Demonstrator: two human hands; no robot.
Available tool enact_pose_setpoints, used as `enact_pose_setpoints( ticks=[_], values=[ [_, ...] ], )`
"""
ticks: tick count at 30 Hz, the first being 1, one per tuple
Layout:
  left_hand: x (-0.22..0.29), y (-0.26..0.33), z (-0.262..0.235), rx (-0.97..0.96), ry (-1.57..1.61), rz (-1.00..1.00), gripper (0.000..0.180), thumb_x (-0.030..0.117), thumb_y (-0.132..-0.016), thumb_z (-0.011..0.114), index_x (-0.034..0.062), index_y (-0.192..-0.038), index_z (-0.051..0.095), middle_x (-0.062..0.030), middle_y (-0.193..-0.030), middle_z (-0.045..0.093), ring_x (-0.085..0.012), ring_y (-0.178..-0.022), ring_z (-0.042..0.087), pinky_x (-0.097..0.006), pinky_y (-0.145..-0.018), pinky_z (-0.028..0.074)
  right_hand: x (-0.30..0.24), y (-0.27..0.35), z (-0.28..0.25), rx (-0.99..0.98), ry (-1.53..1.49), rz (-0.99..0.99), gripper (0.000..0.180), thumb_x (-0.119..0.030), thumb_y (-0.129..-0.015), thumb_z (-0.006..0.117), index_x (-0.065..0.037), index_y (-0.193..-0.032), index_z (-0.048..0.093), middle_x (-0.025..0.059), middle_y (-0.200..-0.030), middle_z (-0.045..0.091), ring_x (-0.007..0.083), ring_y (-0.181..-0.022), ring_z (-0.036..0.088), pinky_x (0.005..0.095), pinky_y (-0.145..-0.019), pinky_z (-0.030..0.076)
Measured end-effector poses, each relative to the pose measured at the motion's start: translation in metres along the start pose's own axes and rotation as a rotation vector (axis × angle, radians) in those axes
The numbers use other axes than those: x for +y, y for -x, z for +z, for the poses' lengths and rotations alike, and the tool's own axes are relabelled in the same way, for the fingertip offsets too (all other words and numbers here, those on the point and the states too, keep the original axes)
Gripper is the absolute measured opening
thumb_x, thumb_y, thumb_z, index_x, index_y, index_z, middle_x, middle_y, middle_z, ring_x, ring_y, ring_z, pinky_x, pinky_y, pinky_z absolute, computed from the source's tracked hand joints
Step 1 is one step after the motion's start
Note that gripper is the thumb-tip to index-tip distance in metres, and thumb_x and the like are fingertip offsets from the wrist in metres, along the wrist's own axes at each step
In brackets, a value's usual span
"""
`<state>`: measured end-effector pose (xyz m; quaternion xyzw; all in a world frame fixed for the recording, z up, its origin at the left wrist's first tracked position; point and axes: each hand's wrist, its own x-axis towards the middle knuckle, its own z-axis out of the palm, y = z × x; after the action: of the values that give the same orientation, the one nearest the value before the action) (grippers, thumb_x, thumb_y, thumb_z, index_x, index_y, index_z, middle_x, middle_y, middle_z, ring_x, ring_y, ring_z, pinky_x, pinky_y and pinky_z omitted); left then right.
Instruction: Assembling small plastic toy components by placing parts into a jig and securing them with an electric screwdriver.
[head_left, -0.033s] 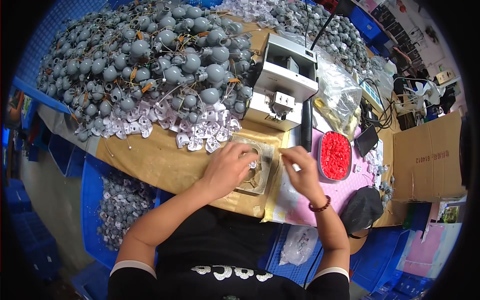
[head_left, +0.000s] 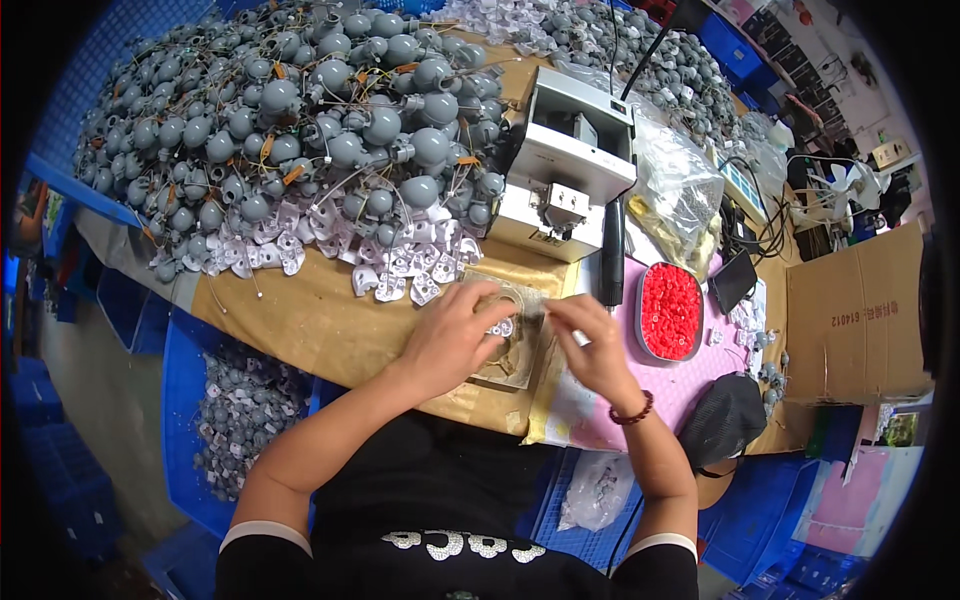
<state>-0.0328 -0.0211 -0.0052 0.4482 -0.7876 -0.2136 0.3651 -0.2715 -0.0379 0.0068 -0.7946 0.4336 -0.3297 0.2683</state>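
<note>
My left hand (head_left: 450, 340) is closed on a small white plastic part (head_left: 503, 327), pinched between thumb and fingers. It holds the part over a flat, pale fixture block (head_left: 522, 372) with a hollow in it. My right hand (head_left: 597, 350) is just to the right, its thumb and forefinger pinched together by the block's right edge. Whatever sits at those fingertips is too small to make out. A little white piece (head_left: 581, 338) shows within the curled right fingers. The right wrist wears a dark red bead bracelet (head_left: 632, 408).
Grey round-headed parts with wires (head_left: 340, 130) are heaped at the far left, white plastic pieces (head_left: 410, 265) before them. A white machine (head_left: 565, 150) stands behind the block, a black cylindrical tool (head_left: 613, 255) beside it. Right are a tray of red pieces (head_left: 641, 330) and a cardboard box (head_left: 855, 320).
My right hand has moved left, closer to the left hand and the fixture block. The left hand has barely shifted. The black cylindrical tool looks slightly displaced.
</note>
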Motion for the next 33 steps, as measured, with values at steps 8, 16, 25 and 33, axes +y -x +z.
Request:
enact_pose_setpoints(
  ticks=[8,16,25,33],
  values=[
    [0.087,-0.015,-0.141,-0.115,1.122,0.186,0.006,0.009,-0.088,0.068,0.0104,-0.094,0.067,-0.0085,-0.094,0.067,-0.0222,-0.08,0.063,-0.033,-0.069,0.049,-0.006,-0.012,0.042,0.021,0.101,-0.247,0.028,0.003,-0.079,0.074,-0.002,-0.106,0.069,0.0108,-0.096,0.067,0.0288,-0.086,0.062,0.0381,-0.075,0.053],
    [0.136,-0.018,-0.209,-0.452,1.596,0.436,0.02,0.022,-0.1,0.061,0.0126,-0.087,0.072,-0.0058,-0.09,0.069,-0.0153,-0.065,0.058,-0.026,-0.051,0.036,-0.007,-0.008,0.053,0.032,0.25,-0.374,0.03,0.001,-0.072,0.078,-0.004,-0.101,0.069,0.0091,-0.102,0.067,0.0291,-0.091,0.061,0.0385,-0.078,0.053],
    [0.148,-0.024,-0.218,-0.474,1.59,0.469,0.023,0.006,-0.097,0.054,0.0129,-0.079,0.066,-0.0043,-0.087,0.066,-0.0141,-0.062,0.058,-0.026,-0.052,0.034,-0.008,-0.005,0.055,0.041,0.294,-0.346,0.029,0.001,-0.073,0.078,-0.004,-0.1,0.069,0.0083,-0.1,0.067,0.0294,-0.091,0.061,0.0394,-0.08,0.052],
    [0.088,-0.025,-0.22,-0.182,0.895,0.261,0.021,0.02,-0.092,0.068,-0.0007,-0.089,0.068,-0.0101,-0.081,0.067,-0.0233,-0.069,0.066,-0.035,-0.067,0.053,-0.015,-0.007,0.042,0.008,0.106,-0.162,0.044,-0.004,-0.081,0.078,-0.002,-0.122,0.061,0.0161,-0.117,0.062,0.0327,-0.1,0.061,0.04,-0.085,0.052]
  ],
)
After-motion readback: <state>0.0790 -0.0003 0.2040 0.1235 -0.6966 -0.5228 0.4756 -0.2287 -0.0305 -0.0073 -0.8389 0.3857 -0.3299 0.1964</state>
